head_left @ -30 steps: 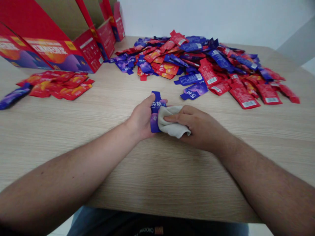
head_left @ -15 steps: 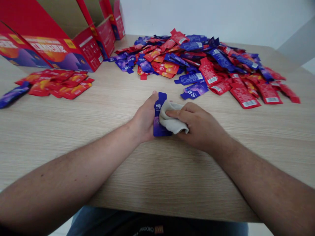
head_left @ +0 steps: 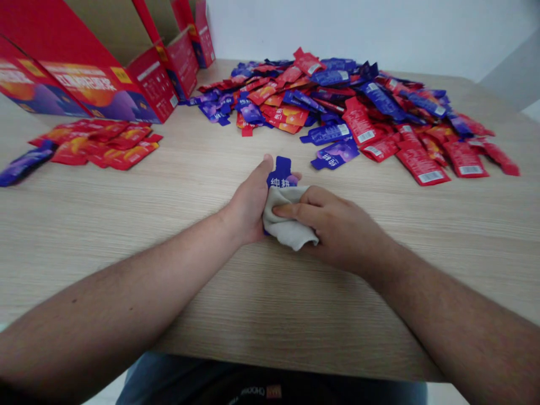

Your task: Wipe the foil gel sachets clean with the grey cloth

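Note:
My left hand [head_left: 248,205] grips a purple sachet [head_left: 281,174] with white lettering, thumb along its left edge, just above the wooden table [head_left: 126,225]. My right hand [head_left: 337,228] is closed on a crumpled beige cloth [head_left: 284,222] and presses it against the lower part of the sachet, hiding most of it. Only the sachet's top with its notched tab shows above the cloth. Both hands meet at the middle of the table.
A large heap of red and purple sachets [head_left: 350,107] covers the far right of the table. A smaller pile of red sachets [head_left: 101,146] lies at the left, with a purple one [head_left: 23,163] beside it. Open red cartons [head_left: 97,67] stand at the back left.
The cloth in my right hand has slid down and left over the sachet, covering more of its lower part. Both hands shifted slightly right.

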A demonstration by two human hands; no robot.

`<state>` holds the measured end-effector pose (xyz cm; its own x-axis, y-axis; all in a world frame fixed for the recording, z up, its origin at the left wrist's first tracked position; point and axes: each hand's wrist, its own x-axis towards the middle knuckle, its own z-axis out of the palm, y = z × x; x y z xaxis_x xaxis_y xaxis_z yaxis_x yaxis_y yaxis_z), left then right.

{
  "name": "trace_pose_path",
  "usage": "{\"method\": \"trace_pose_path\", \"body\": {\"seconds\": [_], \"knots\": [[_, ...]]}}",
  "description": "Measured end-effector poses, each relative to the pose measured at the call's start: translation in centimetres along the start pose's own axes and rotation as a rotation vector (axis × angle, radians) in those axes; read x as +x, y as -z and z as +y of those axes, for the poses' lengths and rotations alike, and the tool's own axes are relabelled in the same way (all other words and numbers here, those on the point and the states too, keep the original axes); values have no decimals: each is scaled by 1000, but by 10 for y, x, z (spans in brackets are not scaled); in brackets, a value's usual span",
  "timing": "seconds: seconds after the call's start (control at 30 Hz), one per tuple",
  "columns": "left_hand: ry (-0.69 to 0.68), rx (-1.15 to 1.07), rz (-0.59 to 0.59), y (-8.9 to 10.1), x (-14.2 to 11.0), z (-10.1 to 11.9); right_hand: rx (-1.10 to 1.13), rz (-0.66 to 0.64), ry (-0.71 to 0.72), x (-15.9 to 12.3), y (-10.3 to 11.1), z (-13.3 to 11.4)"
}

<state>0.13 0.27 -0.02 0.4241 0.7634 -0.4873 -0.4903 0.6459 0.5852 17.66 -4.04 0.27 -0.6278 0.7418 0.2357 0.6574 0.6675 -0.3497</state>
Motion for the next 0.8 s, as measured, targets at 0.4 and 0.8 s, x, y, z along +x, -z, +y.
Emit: {"method": "trace_pose_path", "body": {"seconds": [0.4,0.8], "knots": [[28,5,-68,2,0,-1,-34,70,-53,0,1,2],[-30,55,-71,-5,-4,-8,-84,245,-110,3,3,15]]}}
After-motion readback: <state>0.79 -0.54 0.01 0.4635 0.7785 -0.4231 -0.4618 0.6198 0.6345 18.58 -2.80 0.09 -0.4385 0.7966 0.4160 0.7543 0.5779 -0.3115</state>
